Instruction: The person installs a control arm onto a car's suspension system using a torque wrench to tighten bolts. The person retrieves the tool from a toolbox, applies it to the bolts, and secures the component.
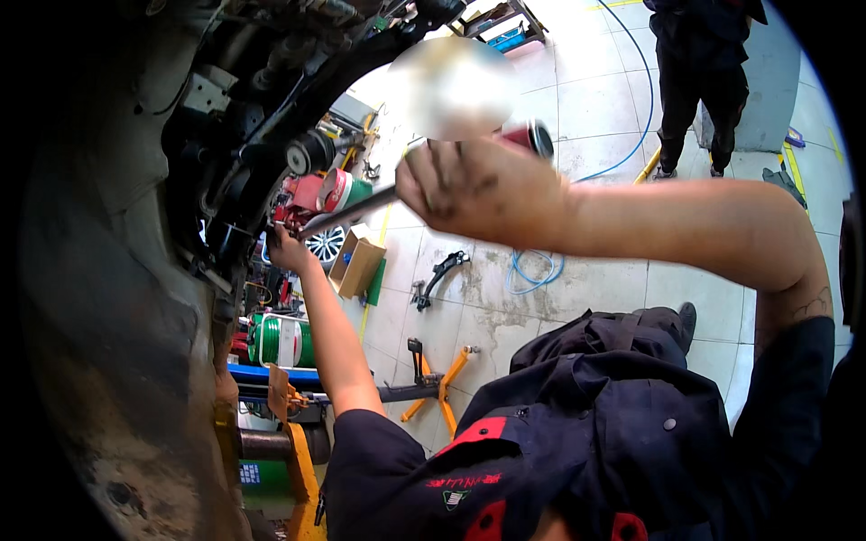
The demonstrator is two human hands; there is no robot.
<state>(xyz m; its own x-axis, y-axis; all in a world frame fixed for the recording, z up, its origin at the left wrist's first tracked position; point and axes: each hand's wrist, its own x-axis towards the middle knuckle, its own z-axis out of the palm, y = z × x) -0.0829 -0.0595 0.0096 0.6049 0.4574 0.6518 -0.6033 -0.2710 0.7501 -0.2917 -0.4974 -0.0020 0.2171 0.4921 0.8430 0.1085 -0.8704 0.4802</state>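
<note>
Pale tiled floor fills the frame's centre and upper right, stained near the middle. A blue hose coils on it at centre. A cardboard box sits left of centre, yellow stands lower down, green drums at the left.

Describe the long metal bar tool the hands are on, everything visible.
The long grey metal bar tool is slim, straight and round-shafted. It slopes down from the right hand, which grips its upper end, to the car's underbody by the red part, where the left hand steadies its tip. The tip itself is hidden.
</note>
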